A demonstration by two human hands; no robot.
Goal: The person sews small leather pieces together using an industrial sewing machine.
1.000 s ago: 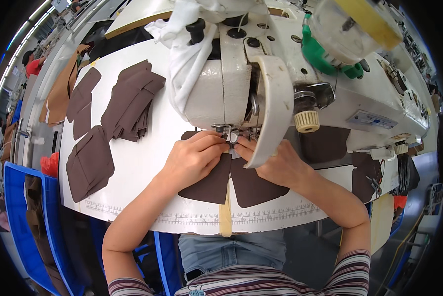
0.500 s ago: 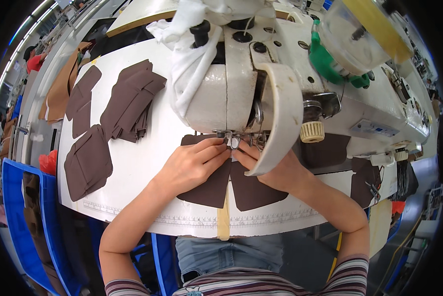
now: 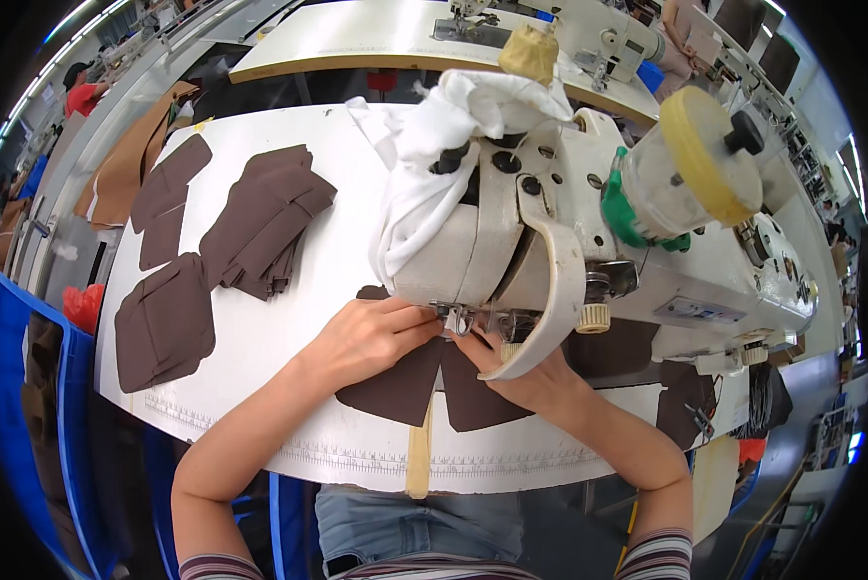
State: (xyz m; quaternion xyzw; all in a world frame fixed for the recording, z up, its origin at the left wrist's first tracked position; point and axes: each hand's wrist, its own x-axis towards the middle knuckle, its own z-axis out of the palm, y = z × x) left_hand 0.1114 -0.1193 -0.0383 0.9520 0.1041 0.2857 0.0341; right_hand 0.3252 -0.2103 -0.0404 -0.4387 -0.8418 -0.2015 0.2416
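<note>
Two dark brown flat panels lie edge to edge under a white sewing machine [image 3: 434, 261]: a left panel [image 3: 390, 389] and a right panel [image 3: 473, 401]. Their facing edges meet near the metal presser foot [image 3: 453, 317] and spread apart toward me. My left hand [image 3: 371, 338] grips the left panel, its bent fingers close together and their tips right beside the foot. From the other side my right hand [image 3: 526, 379] pinches the right panel near the foot. The machine's curved white guard [image 3: 564, 290] partly hides the right fingers.
Left on the white table are a tall pile of brown panels [image 3: 265, 217] and a smaller stack [image 3: 168, 324]. Snips [image 3: 702, 420] lie at the right, near more brown pieces. A blue bin [image 3: 76, 425] stands beside the table. Yellow tape [image 3: 419, 459] crosses the printed ruler at the front edge.
My view has tilted, so the machine and table sit lower in the picture and more of the background shows. Both hands stay on the panels at the presser foot.
</note>
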